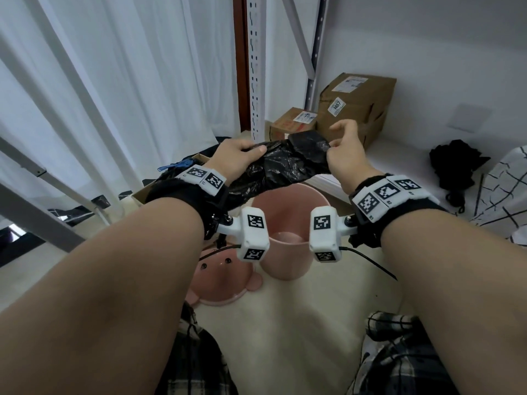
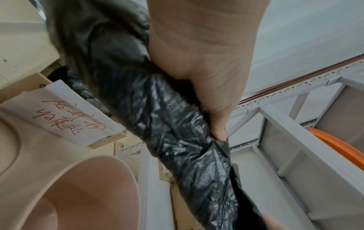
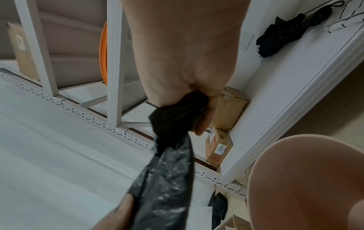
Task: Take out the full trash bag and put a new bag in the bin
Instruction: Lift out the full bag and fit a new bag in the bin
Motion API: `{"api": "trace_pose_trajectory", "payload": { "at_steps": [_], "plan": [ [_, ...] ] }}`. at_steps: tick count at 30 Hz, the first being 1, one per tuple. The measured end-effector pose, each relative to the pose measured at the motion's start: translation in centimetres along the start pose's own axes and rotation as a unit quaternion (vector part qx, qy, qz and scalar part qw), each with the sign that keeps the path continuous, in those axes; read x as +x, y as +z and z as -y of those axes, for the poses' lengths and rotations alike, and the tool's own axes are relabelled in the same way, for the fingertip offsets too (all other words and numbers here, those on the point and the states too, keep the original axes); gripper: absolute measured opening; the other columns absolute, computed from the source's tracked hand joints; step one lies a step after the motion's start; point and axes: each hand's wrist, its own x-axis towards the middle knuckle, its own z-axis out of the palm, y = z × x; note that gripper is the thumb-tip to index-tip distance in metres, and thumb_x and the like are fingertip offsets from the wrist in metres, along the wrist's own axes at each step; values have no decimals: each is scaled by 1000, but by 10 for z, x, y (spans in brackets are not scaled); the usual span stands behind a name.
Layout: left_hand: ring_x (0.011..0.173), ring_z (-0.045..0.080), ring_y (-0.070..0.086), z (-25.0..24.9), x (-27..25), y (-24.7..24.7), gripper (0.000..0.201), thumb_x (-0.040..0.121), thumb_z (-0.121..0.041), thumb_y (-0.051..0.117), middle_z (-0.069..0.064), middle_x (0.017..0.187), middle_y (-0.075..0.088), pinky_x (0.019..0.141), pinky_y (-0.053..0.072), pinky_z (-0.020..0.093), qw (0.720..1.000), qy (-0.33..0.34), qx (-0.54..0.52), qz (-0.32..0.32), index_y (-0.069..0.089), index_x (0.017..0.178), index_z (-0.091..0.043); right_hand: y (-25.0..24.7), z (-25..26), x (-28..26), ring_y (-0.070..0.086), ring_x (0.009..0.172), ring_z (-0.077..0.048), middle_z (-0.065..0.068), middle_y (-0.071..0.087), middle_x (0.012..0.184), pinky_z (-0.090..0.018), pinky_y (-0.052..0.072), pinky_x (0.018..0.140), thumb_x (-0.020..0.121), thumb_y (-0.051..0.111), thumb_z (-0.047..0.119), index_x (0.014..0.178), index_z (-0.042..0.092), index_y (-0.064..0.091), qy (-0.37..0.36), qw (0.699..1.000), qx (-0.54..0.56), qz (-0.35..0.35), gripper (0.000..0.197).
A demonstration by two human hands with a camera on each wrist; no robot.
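Observation:
A crumpled black trash bag (image 1: 281, 163) stretches between my two hands above the pink bin (image 1: 288, 238). My left hand (image 1: 239, 155) grips one bunched end of the bag (image 2: 161, 118), thumb on top. My right hand (image 1: 342, 149) pinches the other end of the bag (image 3: 177, 118), which looks like a tighter folded wad. The bin stands upright on the floor, its inside bare with no liner. The bin's rim also shows in the left wrist view (image 2: 65, 174) and the right wrist view (image 3: 256, 163).
A pink lid (image 1: 219, 283) lies on the floor left of the bin. Two cardboard boxes (image 1: 356, 106) sit by the wall behind, next to a white metal shelf post (image 1: 256, 67). A black umbrella (image 1: 453, 163) lies at right. An open box (image 1: 171, 178) sits at left.

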Motion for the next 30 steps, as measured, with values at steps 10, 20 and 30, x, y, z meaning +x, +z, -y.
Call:
{"api": "trace_pose_trajectory", "payload": {
  "at_steps": [10,20,30],
  "plan": [
    [92,23,66,2,4,1,19,90,-31,58,9,96,71,97,48,42,999,35,36,-7,72,96,-18,8,-3,-2,56,111,-30,-16,58,119,-32,44,87,88,56,10,122,2,48,-7,982,-186,40,36],
    [113,23,57,20,9,-8,41,87,-40,60,6,120,60,103,41,40,985,-31,168,14,56,120,-16,5,18,-3,54,103,-19,-8,59,113,-25,42,85,97,36,0,123,5,52,-34,999,-13,16,31],
    [76,5,55,-26,-1,1,21,87,-25,63,-8,88,64,71,42,18,990,38,-59,121,66,107,-18,15,25,-8,56,106,-34,-19,52,116,-43,52,86,86,52,-4,101,25,45,21,987,105,119,33]
  ]
}}
